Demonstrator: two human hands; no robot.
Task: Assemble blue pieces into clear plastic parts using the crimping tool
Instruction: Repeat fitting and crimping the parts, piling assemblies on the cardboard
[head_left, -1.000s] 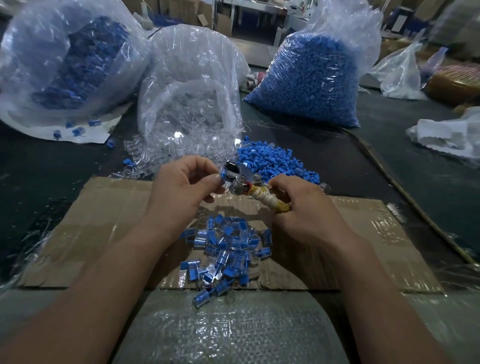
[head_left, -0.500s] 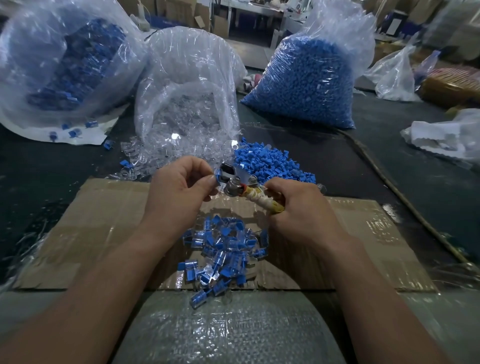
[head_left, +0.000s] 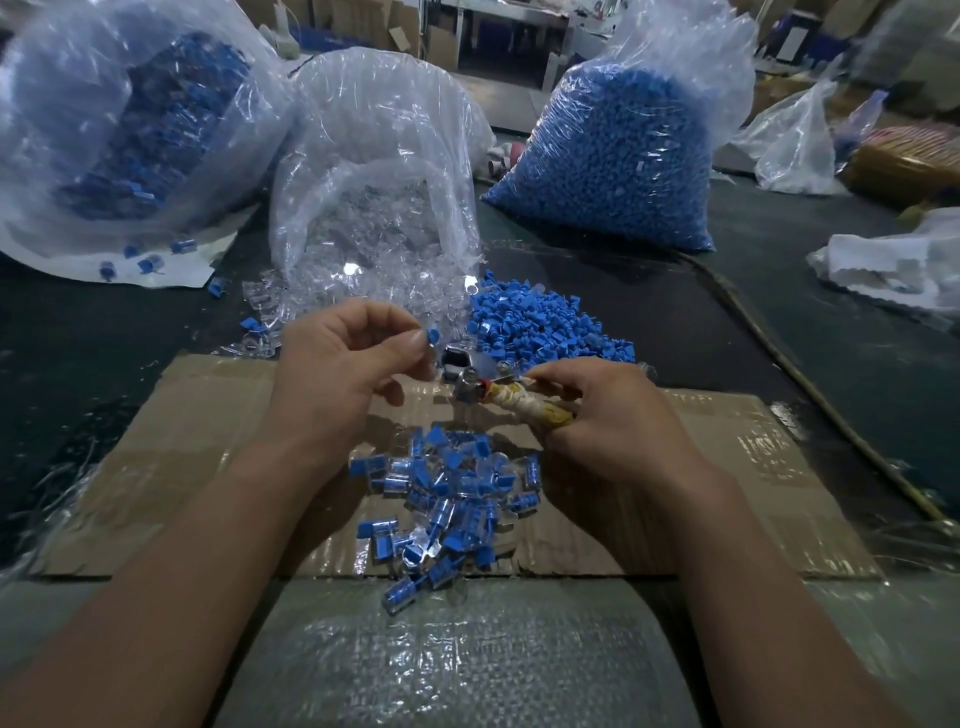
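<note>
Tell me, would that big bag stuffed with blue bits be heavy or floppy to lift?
Probably heavy: the big bag bulges, packed tight with blue pieces. Its thin, crinkled plastic looks floppy, so it would likely sag and shift when lifted.

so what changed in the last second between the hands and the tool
The left hand has drawn back a little, up and to the left, from the head of the crimping tool. The blue piece it pinches now shows clear of the tool; earlier its fingertips were against the head. Nothing was let go. The right hand still grips the tool's wrapped handle, and the pile of finished pieces on the cardboard is unchanged.
</note>
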